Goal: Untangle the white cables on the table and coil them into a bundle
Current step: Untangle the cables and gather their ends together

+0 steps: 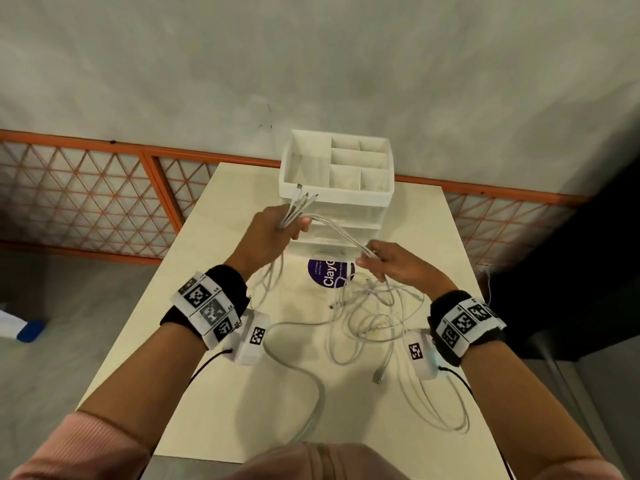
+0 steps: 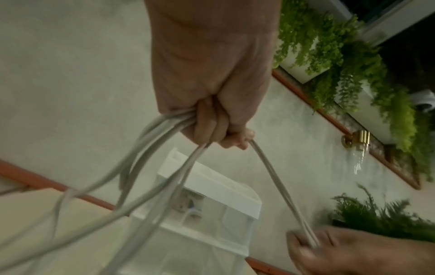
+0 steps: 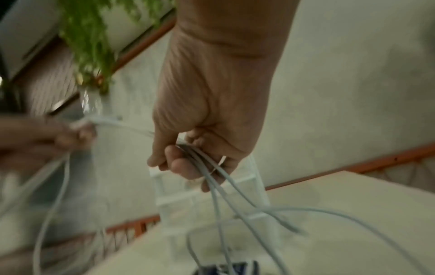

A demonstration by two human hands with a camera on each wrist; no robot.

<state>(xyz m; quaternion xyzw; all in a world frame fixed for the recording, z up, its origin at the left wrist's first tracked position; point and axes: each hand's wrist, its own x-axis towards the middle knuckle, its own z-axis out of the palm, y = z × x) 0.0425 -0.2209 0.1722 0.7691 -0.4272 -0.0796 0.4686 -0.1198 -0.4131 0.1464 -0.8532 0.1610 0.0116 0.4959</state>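
Several white cables (image 1: pixel 370 317) lie tangled on the pale table (image 1: pixel 194 306). My left hand (image 1: pixel 277 230) is raised above the table and grips a bunch of them near their plug ends (image 1: pixel 304 197), which stick out past the fist. In the left wrist view the curled fingers (image 2: pixel 212 122) close round the white cables (image 2: pixel 150 141). A short span of cable runs to my right hand (image 1: pixel 384 261), whose fingers (image 3: pixel 183 163) are curled round the same white cables (image 3: pixel 212 176). The remaining lengths hang down to the tangle and loop toward the near edge.
A white divided organiser box (image 1: pixel 337 174) stands on a clear drawer unit at the table's far end, just beyond my hands. A purple round sticker (image 1: pixel 329 278) lies under the cables. An orange lattice railing (image 1: pixel 86 192) runs behind the table.
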